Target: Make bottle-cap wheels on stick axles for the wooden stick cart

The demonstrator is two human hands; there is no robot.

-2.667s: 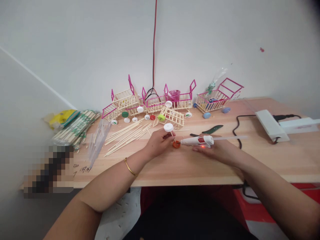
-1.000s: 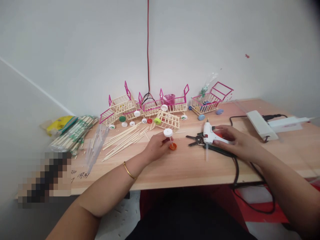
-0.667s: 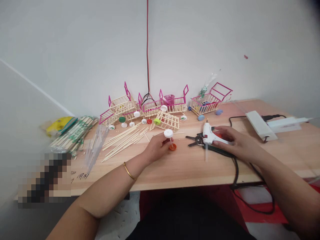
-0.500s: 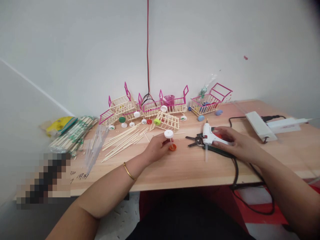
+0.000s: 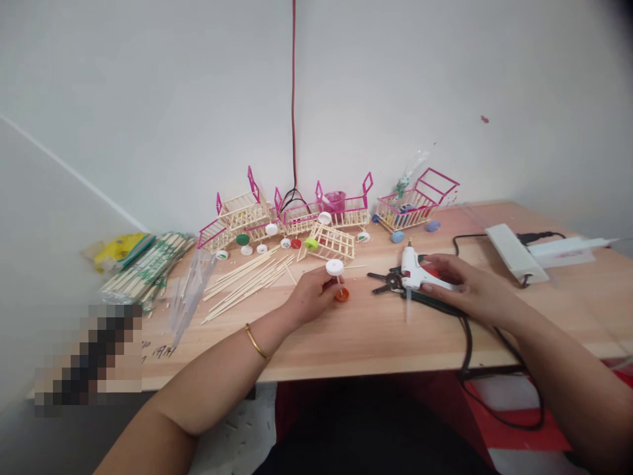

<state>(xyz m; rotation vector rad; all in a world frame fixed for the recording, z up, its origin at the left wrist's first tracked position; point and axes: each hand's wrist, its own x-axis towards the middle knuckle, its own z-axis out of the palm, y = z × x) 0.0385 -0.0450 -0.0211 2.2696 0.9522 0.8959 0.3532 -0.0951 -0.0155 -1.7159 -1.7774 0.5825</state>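
In my left hand (image 5: pixel 316 290) is a short stick axle held upright, its fingers pinched round it. A white bottle cap (image 5: pixel 335 266) crowns the stick, and an orange cap (image 5: pixel 342 295) is at its lower end, close above or on the table. My right hand (image 5: pixel 457 280) is closed around the handle of a white glue gun (image 5: pixel 410 269), its nozzle pointing up and a clear glue stick hanging out behind. Just under the glue gun lies a dark pair of wire strippers (image 5: pixel 393 282), jaws to the left, partly covered by the gun and hand.
Small stick-built carts (image 5: pixel 336 241) with pink rims and cap wheels line the wall. Loose sticks (image 5: pixel 250 284), clear glue sticks (image 5: pixel 190 297) and bagged sticks (image 5: pixel 143 270) lie left. A white power strip (image 5: pixel 517 254) sits right; a black cable (image 5: pixel 465 343) hangs over the front edge.
The view has shifted very slightly. Both hands keep their holds, and the capped stick and the glue gun stay almost where they were.
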